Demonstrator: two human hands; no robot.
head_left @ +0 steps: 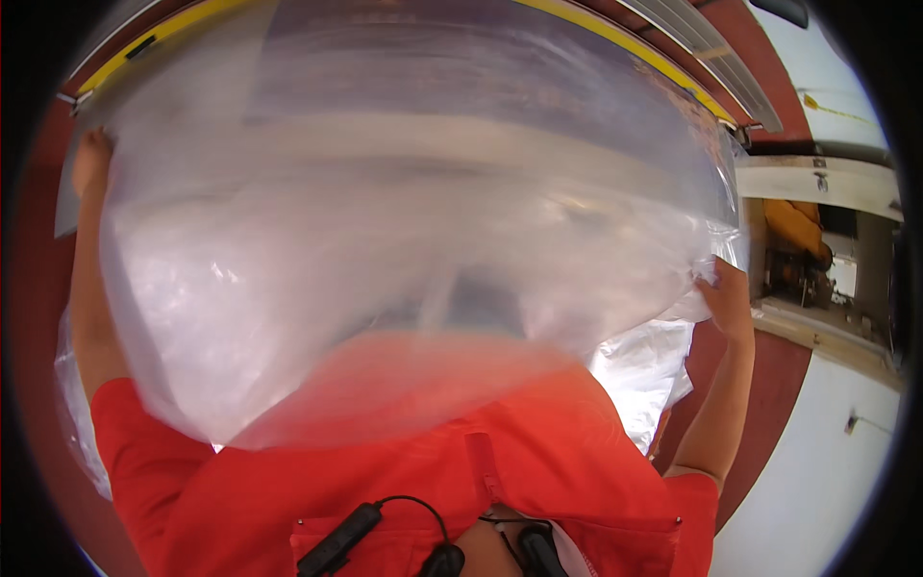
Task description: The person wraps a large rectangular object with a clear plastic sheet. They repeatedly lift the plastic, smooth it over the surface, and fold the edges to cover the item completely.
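A large clear plastic bag [404,250] is held spread wide before the chest, blurred. Its upper left edge is gripped by the left hand [91,159], its right edge by the right hand [728,300]. A yellow-edged table [663,67] lies behind.

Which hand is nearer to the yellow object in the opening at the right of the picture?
Right. The right hand grips the clear plastic sheet at its right edge, just left of the yellow object. The left hand holds the sheet's far left corner, across the picture.
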